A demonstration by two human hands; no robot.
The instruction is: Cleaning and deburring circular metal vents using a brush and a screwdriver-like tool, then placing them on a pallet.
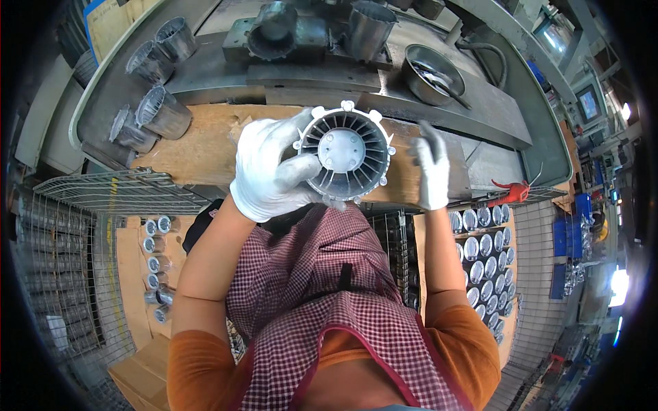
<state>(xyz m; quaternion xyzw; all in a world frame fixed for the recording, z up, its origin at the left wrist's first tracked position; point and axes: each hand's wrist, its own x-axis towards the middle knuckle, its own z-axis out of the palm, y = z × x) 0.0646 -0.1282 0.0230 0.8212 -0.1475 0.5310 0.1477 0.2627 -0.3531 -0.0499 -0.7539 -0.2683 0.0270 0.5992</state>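
Observation:
My left hand (274, 164), in a white glove, grips a round metal casting (342, 150) by its left side. The casting's open end faces me, showing thin radial fins around a flat disc and small lugs along the rim. To its right, apart from it, my gloved right hand (433, 171) is raised over the edge of a wooden board (199, 151). Its fingers are stretched out and somewhat blurred, with nothing visible in them. Beyond the hands, a similar metal cylinder (273, 34) lies on a fixture block, and another cylinder (370, 31) stands beside it.
Several finned cylinders (163, 113) stand on the bench at the left. A metal bowl (433, 74) with tools sits at the back right. A red-handled tool (510, 193) hangs at the bench's right edge. Wire cages with rows of castings (488, 267) flank me below.

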